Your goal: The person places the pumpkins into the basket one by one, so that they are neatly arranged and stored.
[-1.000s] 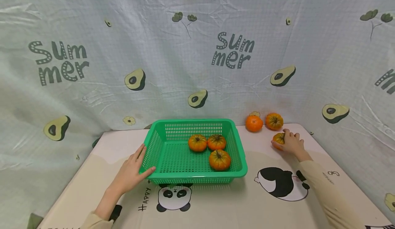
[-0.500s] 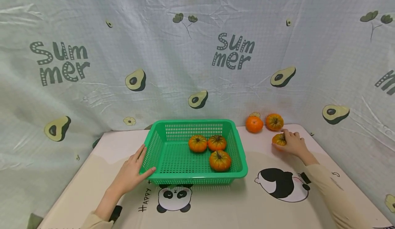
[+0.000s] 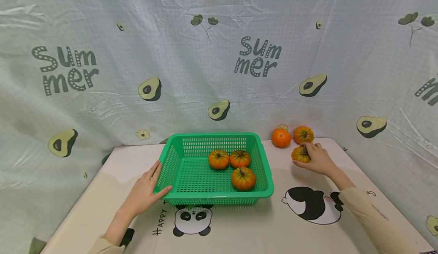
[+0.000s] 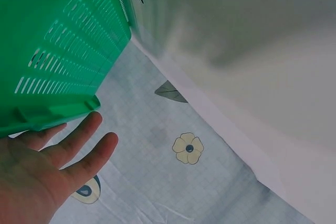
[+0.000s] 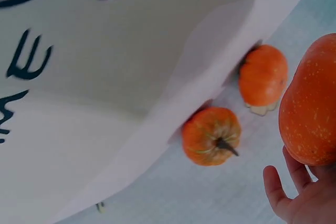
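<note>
A person's right hand, its grip curled around a squat, ribbed orange pumpkin streaked yellow-green on top and pale-speckled on its side, holds it, apparently above the table, right of a green rectangular slatted plastic basket. The left hand, fingers spread, grasping nothing, touches the basket's left side, farther from the pumpkin.

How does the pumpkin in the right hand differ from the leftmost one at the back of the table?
The held pumpkin has greenish-gold streaks on top; the back pumpkin looks almost plain orange. The right hand grips the held pumpkin, while the back pumpkin sits untouched at the far edge of the table. Both are squat, rounded and orange.
</note>
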A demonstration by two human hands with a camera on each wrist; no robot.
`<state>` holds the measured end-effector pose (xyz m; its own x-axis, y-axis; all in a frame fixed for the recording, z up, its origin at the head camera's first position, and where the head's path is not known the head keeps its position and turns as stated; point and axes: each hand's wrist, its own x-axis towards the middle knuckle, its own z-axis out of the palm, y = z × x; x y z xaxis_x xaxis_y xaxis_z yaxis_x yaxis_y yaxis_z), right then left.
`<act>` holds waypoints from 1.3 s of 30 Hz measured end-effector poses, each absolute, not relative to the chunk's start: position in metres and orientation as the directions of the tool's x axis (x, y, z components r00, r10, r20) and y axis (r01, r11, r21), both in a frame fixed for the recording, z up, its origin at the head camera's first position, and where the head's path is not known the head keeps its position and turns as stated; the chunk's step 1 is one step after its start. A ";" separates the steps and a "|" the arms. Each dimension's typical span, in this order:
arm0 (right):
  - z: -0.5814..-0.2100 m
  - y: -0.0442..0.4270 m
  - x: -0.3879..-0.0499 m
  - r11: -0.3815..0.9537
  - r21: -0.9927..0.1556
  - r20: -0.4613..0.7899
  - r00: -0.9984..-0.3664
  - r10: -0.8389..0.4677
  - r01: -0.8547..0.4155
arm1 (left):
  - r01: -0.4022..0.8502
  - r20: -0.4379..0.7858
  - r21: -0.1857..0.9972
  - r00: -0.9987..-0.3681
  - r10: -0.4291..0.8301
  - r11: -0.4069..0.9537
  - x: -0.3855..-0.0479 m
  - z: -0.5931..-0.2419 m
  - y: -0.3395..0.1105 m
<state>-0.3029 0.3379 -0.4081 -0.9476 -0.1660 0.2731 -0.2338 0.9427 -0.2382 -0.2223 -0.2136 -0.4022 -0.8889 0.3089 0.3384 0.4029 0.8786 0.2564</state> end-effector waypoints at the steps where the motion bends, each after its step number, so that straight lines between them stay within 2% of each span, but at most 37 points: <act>1: -0.407 0.335 -0.302 0.942 -0.234 0.278 -0.945 -0.173 -0.242 | 0.402 0.338 0.256 -0.889 0.308 0.879 -0.222 -0.402 -0.214; 16: -0.381 0.300 -0.284 0.912 -0.157 0.383 -0.874 -0.298 -0.380 | 0.395 0.329 0.260 -0.894 0.304 0.881 -0.222 -0.400 -0.213; 27: -0.373 0.273 -0.271 0.884 -0.216 0.323 -0.885 -0.336 -0.415 | 0.391 0.321 0.268 -0.898 0.301 0.880 -0.223 -0.403 -0.213; 32: -0.371 0.263 -0.269 0.846 -0.247 0.371 -0.853 -0.367 -0.472 | 0.387 0.319 0.270 -0.900 0.298 0.881 -0.223 -0.403 -0.213; 39: -0.365 0.249 -0.266 0.814 -0.233 0.425 -0.809 -0.407 -0.532 | 0.387 0.315 0.278 -0.901 0.297 0.879 -0.222 -0.402 -0.213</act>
<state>-0.2657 0.2486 -0.3649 -0.8087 -0.4067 0.4250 -0.5318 0.8142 -0.2328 -0.2225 -0.2126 -0.4017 -0.9013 0.2971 0.3151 0.3870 0.8792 0.2780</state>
